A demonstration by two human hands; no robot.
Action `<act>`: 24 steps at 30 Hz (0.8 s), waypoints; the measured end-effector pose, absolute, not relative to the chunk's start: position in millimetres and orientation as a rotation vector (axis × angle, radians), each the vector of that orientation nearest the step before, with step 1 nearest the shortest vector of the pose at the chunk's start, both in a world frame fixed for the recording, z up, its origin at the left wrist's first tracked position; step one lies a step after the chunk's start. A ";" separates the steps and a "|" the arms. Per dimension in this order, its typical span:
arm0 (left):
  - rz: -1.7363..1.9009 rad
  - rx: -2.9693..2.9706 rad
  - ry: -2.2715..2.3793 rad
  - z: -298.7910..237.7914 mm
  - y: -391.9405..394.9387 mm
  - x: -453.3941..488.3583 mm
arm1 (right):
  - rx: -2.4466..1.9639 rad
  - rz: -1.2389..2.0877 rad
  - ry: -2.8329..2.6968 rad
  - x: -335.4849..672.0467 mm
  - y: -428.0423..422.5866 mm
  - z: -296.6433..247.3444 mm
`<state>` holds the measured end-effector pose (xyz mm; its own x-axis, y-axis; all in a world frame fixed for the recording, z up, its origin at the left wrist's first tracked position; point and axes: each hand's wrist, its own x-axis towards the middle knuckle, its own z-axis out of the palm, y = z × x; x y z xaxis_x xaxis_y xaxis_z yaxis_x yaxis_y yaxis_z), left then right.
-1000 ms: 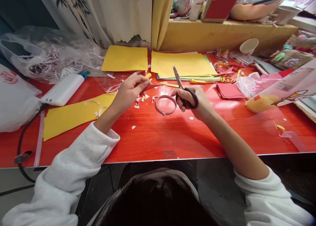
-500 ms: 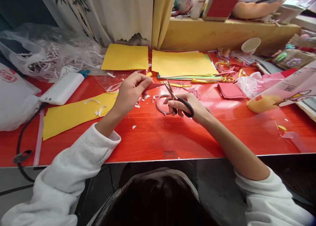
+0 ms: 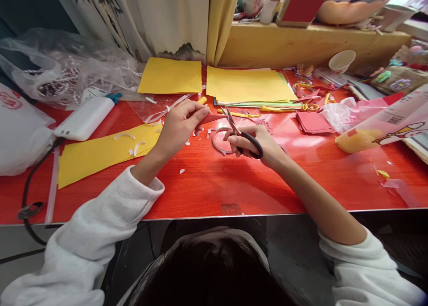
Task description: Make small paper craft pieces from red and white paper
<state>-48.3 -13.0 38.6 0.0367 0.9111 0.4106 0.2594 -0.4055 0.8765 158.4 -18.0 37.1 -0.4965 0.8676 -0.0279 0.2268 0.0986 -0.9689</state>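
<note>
Bringing scissors (image 3: pixel 236 129) to red paper (image 3: pixel 214 118)

Pinching the paper with the left hand (image 3: pixel 183 124), above the table (image 3: pixel 200 185), tip aimed right, hardly moved. Partly hiding the ring (image 3: pixel 214 139), in full view a second ago. Setting slightly parted blades (image 3: pixel 230 118) at the tip, apart from it then; so putting paper within cutting reach. Gripping the scissors with the right hand (image 3: pixel 265 148), slightly lower than then.

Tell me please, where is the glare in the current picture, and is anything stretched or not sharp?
Head view: pale glare on the red table, brightest just right of the right hand; head view: white sleeves seem stretched toward the lower corners; head view: scissors and left hand look fairly sharp, the bowl at upper right softer.
</note>
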 end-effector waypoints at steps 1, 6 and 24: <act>1.394 1.730 1.190 38.8 -13.2 -48.3 | -1.072 1.427 -1.797 158.3 -18.0 37.2; 1.397 1.747 1.194 38.6 -13.2 -49.3 | -1.077 1.442 -1.796 158.1 -18.1 38.7; 1.408 1.938 1.210 34.9 -8.6 -52.5 | -1.135 1.424 -1.844 158.4 -19.7 42.6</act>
